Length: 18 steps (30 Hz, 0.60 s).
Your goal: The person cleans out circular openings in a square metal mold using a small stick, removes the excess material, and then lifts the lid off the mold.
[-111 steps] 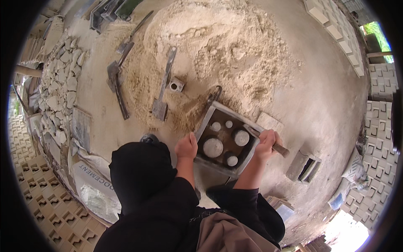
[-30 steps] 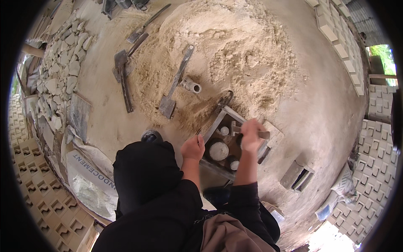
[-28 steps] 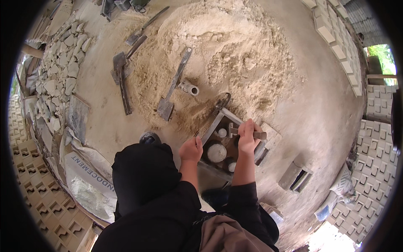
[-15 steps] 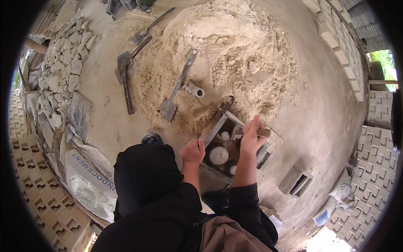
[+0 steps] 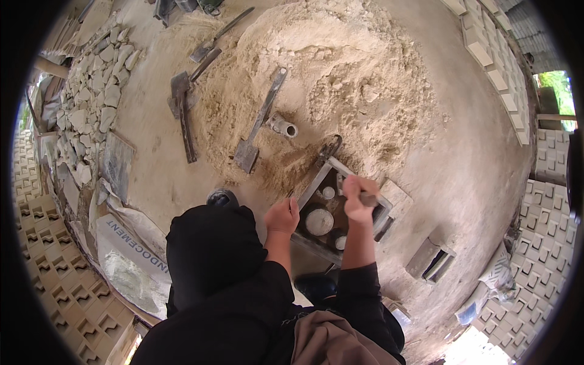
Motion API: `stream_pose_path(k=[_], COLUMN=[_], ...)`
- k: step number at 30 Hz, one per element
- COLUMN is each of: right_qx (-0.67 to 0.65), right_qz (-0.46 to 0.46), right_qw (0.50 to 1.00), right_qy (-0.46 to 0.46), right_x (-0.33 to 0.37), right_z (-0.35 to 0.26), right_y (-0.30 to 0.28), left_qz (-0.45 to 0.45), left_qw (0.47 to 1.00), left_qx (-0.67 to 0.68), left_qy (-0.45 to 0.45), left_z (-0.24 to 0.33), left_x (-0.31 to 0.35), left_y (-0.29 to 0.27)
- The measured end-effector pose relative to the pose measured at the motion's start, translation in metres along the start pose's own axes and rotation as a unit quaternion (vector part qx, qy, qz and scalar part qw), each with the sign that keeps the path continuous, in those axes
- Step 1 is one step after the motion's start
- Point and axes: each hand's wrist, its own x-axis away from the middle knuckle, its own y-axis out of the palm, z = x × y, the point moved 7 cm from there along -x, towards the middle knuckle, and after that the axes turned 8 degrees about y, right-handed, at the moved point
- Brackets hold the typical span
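Observation:
A square frame-like mould point(image 5: 314, 181) with dark inner surfaces stands on the floor before me. Round pale discs, the largest a whitish disc point(image 5: 319, 222), show inside it. My right hand point(image 5: 360, 201) is closed round a short wooden-handled tool point(image 5: 368, 198) above the mould's right part; the hand hides most of the tool, so its kind cannot be made out. By the mould's left edge, my left hand point(image 5: 282, 215) is curled closed with the thumb up. Whatever its fingers grip, if anything, is hidden.
Beyond the mould rises a heap of sandy material point(image 5: 347, 73). A shovel point(image 5: 261, 121), a hoe point(image 5: 182, 115) and a short pipe point(image 5: 282, 126) lie on its left side. Rubble point(image 5: 100, 85) lies far left. A hollow block point(image 5: 431, 261) sits right; stacked pale blocks point(image 5: 502, 79) line the wall.
My right hand has shifted slightly left and turned with the tool, whose handle now points more toward me. My left hand stays nearly still by the mould.

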Motion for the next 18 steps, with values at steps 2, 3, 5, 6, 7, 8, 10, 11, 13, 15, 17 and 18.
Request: stream_pose_path(k=[2,3,5,6,7,8,10,11,13,15,17,18], right_qx=[-0.047,-0.079,-0.145,-0.167,-0.190,-0.213,-0.201,-0.185,-0.180,-0.191,-0.220,-0.216], right_qz=[-0.029,-0.041,-0.065,-0.061,-0.057,-0.051,-0.071,-0.083,-0.099,-0.102,-0.128,-0.139], right_qw=[0.998,0.994,0.982,0.978,0.973,0.968,0.969,0.972,0.968,0.967,0.960,0.958], right_qy=[0.040,0.057,0.103,0.109,0.116,0.122,0.121,0.116,0.146,0.131,0.115,0.125], right_x=[-0.003,-0.010,-0.020,-0.021,-0.022,-0.022,-0.023,-0.025,-0.033,-0.037,-0.042,-0.038], right_z=[0.017,0.014,0.004,0.003,0.004,0.006,0.025,0.028,0.023,0.004,-0.011,-0.004], right_y=[0.004,0.005,0.002,-0.002,-0.007,-0.010,-0.002,0.001,0.009,-0.001,-0.010,-0.002], left_qz=[-0.008,-0.008,-0.007,-0.003,0.000,0.000,-0.001,-0.021,-0.057,-0.040,-0.032,-0.033], left_qw=[1.000,1.000,1.000,1.000,1.000,1.000,1.000,1.000,0.998,0.999,0.999,0.999], left_qx=[0.001,-0.001,-0.006,-0.009,-0.012,-0.011,-0.003,-0.006,-0.020,-0.003,0.002,-0.001], left_qy=[-0.004,-0.008,-0.007,0.001,0.009,0.004,0.002,-0.006,-0.034,-0.015,-0.009,-0.010], left_z=[0.001,0.000,0.000,0.004,0.006,0.004,0.002,0.002,-0.004,0.004,0.005,0.002], left_x=[-0.001,-0.004,-0.003,-0.002,-0.002,-0.001,-0.004,-0.005,-0.001,-0.002,-0.002,-0.002], left_y=[0.002,0.002,0.000,-0.002,-0.003,-0.002,0.002,0.005,0.003,-0.001,-0.002,0.000])
